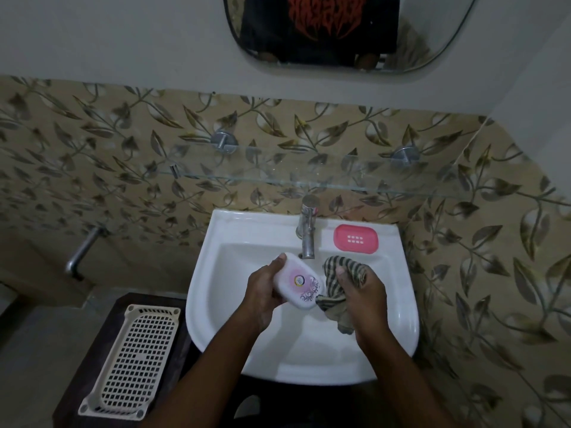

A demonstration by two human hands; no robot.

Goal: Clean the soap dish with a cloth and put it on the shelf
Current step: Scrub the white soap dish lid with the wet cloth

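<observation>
Over the white sink [398,307], my left hand [262,295] grips a white soap dish lid [298,281] with a pink and black print on top. My right hand [364,291] is closed on a striped grey-green cloth [335,284], which touches the lid's right end and hangs down into the basin. A pink soap dish tray [355,238] with drain holes lies on the sink's rim, right of the tap. Above the sink, a glass shelf [278,177] runs along the tiled wall.
A chrome tap [307,233] stands at the back of the basin, just behind the hands. A cream plastic basket [133,359] rests on a dark stand to the left. A wall tap [83,251] sticks out at left. A mirror [346,32] hangs above.
</observation>
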